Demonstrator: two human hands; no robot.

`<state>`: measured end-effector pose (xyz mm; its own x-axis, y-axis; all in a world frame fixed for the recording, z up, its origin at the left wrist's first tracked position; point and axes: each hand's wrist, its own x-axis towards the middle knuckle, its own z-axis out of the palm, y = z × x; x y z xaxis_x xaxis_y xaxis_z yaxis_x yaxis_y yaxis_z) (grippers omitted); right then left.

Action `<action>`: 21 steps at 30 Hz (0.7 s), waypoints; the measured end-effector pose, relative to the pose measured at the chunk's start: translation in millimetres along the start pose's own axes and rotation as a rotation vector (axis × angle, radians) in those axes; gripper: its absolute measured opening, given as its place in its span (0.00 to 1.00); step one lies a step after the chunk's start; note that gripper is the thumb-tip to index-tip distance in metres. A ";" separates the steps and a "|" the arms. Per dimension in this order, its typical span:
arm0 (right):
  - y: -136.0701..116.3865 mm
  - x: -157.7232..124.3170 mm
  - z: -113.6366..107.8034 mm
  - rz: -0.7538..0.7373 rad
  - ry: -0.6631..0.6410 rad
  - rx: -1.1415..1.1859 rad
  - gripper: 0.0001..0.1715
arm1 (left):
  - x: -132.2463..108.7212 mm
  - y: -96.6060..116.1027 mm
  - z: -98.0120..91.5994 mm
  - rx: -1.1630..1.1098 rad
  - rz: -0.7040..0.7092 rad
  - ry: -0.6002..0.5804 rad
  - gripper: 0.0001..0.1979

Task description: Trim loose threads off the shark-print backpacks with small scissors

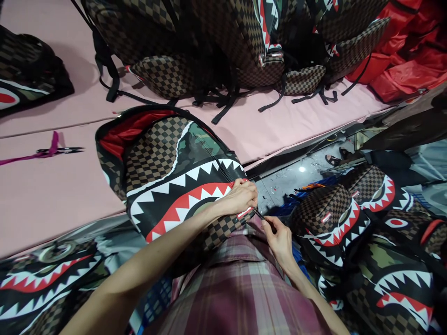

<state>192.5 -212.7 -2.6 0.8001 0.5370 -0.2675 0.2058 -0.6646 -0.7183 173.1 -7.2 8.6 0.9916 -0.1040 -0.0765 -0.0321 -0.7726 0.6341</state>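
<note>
Pinching: right hand [279, 236], dark strip [259, 214] | left hand [242, 194]: curled, gripping backpack [185, 181]

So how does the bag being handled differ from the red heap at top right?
The bag carries checks, camouflage and printed teeth; the red heap looks mostly plain. The left hand is on the bag; neither hand touches the heap. Both show red fabric.
</note>
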 end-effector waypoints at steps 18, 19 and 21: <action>-10.5 9.1 17.8 -0.151 0.079 -0.155 0.15 | -4.4 -2.8 6.6 0.031 0.026 0.021 0.10; -10.2 9.4 17.9 -0.139 0.070 -0.142 0.15 | -4.6 -2.0 7.2 0.043 0.024 0.021 0.10; -9.1 10.3 19.2 -0.115 0.055 -0.106 0.15 | -3.6 -1.4 8.4 0.070 0.018 0.030 0.11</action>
<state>188.1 -191.1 -11.1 0.7967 0.5856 -0.1496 0.3542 -0.6529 -0.6696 168.5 -11.0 1.5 0.9941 -0.1002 -0.0420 -0.0575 -0.8130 0.5794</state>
